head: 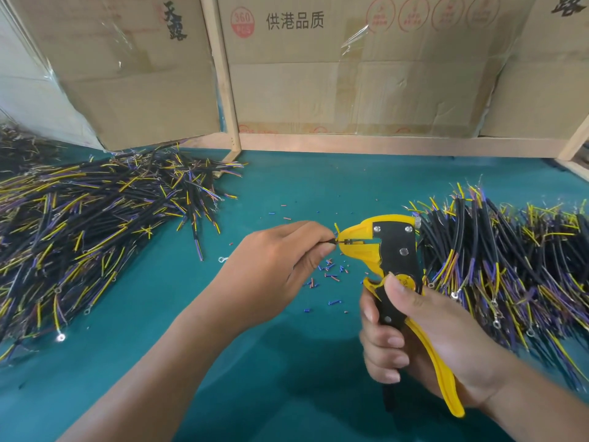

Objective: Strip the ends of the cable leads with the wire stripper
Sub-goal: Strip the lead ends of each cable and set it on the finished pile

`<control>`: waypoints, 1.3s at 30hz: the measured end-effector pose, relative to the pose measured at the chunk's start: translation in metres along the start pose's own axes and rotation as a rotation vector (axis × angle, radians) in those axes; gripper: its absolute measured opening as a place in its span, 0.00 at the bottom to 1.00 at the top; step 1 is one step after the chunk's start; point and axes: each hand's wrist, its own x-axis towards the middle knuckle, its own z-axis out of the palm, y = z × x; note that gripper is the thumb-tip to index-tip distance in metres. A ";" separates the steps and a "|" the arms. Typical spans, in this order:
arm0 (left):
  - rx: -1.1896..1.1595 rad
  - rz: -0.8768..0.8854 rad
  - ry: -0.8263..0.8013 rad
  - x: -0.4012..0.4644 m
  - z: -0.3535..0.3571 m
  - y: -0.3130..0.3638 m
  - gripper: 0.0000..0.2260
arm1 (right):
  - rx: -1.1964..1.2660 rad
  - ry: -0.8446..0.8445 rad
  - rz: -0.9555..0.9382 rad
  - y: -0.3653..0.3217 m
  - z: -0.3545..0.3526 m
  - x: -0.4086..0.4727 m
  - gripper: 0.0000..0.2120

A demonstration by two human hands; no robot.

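My right hand point(427, 339) grips the handles of a yellow and black wire stripper point(395, 250), thumb on its black body, jaws pointing left. My left hand point(280, 263) pinches a short black cable point(330, 241) between thumb and fingers. The cable's leads reach into the stripper's jaws, and a yellow lead point(336, 227) sticks up beside the jaw tip. Most of the cable is hidden inside my left hand.
A big pile of black cables with yellow and purple leads point(95, 224) lies on the left of the teal table point(302, 193). A second pile point(510, 256) lies on the right behind the stripper. Small bits of stripped insulation point(331, 272) litter the middle. Cardboard boxes point(350, 65) stand behind.
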 end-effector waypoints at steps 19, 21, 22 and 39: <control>-0.183 -0.031 0.033 0.000 0.009 -0.008 0.07 | -0.010 -0.087 -0.056 0.002 0.001 0.001 0.21; -0.197 -0.025 0.032 0.000 0.009 -0.009 0.07 | 0.007 -0.085 -0.057 0.003 0.000 0.001 0.21; -0.201 -0.021 0.031 0.000 0.009 -0.009 0.06 | 0.020 -0.088 -0.057 0.003 -0.001 0.001 0.21; -0.183 0.019 0.056 0.000 0.005 -0.009 0.05 | 0.065 -0.178 -0.042 -0.003 -0.009 0.000 0.21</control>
